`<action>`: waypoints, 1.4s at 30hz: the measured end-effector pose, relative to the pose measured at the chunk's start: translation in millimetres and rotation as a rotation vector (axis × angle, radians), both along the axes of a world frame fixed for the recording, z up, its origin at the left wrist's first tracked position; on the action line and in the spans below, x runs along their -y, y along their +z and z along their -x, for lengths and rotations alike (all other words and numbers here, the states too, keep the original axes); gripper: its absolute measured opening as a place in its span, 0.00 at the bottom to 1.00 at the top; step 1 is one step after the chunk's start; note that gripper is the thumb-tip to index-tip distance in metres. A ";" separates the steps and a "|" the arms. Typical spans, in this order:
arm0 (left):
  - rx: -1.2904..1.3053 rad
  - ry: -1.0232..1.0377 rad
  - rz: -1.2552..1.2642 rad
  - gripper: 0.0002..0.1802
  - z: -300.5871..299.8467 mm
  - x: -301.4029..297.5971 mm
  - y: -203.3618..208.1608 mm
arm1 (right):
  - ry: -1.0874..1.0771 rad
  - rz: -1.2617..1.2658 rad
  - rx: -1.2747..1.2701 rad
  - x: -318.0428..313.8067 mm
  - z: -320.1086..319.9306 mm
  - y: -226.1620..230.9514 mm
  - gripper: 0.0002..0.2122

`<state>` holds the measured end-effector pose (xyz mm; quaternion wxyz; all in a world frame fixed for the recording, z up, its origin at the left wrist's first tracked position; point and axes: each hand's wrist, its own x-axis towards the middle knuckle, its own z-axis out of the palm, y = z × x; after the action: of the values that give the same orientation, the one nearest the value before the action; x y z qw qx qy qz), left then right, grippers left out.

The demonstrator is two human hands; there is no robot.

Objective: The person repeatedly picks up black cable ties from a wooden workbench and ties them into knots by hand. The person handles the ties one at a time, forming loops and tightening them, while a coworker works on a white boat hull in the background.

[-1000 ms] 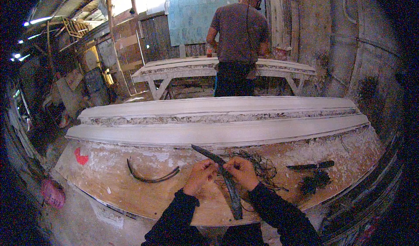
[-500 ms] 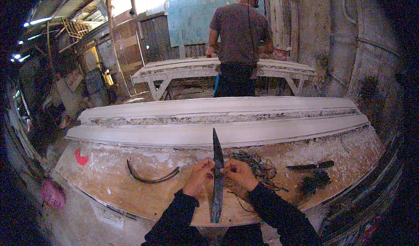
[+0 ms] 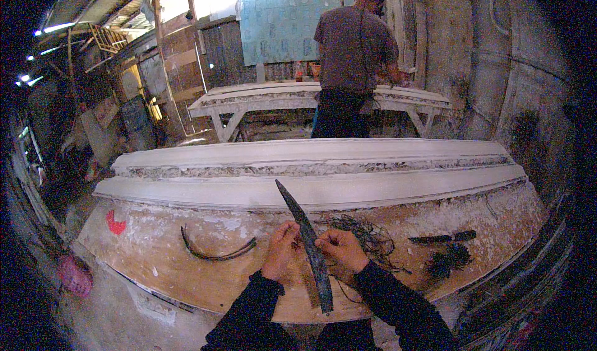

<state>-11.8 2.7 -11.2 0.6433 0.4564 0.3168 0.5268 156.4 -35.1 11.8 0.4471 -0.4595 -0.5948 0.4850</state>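
A long, dark, tapered strip (image 3: 302, 226) stands at a slant over the front of the worktable, its pointed end up and to the left. My right hand (image 3: 343, 250) pinches it near the middle, thumb and fingers closed at its right edge. On the other side, my left hand (image 3: 280, 252) is closed with its fingertips close to the strip's left edge; what they hold, if anything, is too small to make out. Beside and behind my right hand lies a loose tangle of thin dark strands (image 3: 376, 242).
Curved dark strips (image 3: 217, 251) lie at left, near a red piece (image 3: 115, 223). A dark-handled knife (image 3: 443, 237) and a dark bristly bundle (image 3: 449, 259) lie right. Long white moulded pieces (image 3: 311, 186) span the table's far side. Beyond, a person (image 3: 354, 46) stands at another bench (image 3: 249, 99).
The dark strip has tilted from upright, its tip swinging left and its lower end right. My hands stay nearly in place. The person at the far bench has shifted right.
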 end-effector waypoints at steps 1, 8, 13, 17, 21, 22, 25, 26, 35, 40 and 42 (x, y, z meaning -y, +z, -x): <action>-0.024 0.019 -0.021 0.09 -0.5 -0.9 -0.5 | -0.006 -0.020 0.001 0.6 0.7 0.1 0.08; -0.320 -0.090 -0.127 0.07 -1.3 6.9 7.7 | -0.020 -0.035 0.080 0.8 -0.6 3.5 0.08; -0.334 -0.132 -0.220 0.06 -5.3 6.9 5.2 | -0.016 -0.070 -0.049 -1.2 -1.7 -1.1 0.08; -0.358 -0.119 -0.235 0.05 -4.7 2.8 -0.1 | -0.027 -0.030 0.001 -2.0 -2.0 -2.8 0.07; -0.306 -0.108 -0.190 0.05 -5.1 4.5 -2.6 | -0.066 -0.171 0.133 -0.7 -0.8 0.0 0.06; -0.313 -0.100 -0.199 0.05 -5.5 4.9 -2.5 | -0.070 -0.140 0.116 0.6 -0.4 0.5 0.06; -0.328 -0.075 -0.207 0.05 -6.6 4.5 -0.9 | -0.075 -0.118 0.093 1.8 1.4 1.3 0.06; -0.330 -0.067 -0.197 0.05 -6.7 4.2 0.0 | -0.090 -0.091 0.126 1.8 2.0 1.0 0.06; -0.287 -0.032 -0.151 0.06 -3.6 6.3 6.0 | -0.068 -0.196 0.198 0.1 0.8 -3.4 0.07; -0.257 -0.047 -0.167 0.05 -3.1 3.3 -0.7 | -0.090 -0.233 0.203 1.5 1.3 -2.6 0.07; -0.281 -0.036 -0.162 0.05 -2.5 0.9 -5.1 | -0.106 -0.243 0.221 1.7 2.0 -1.7 0.07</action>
<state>-9.3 1.8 -16.3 0.5631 0.5817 0.3516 0.4699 154.4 -36.8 10.1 0.4561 -0.4834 -0.6694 0.3320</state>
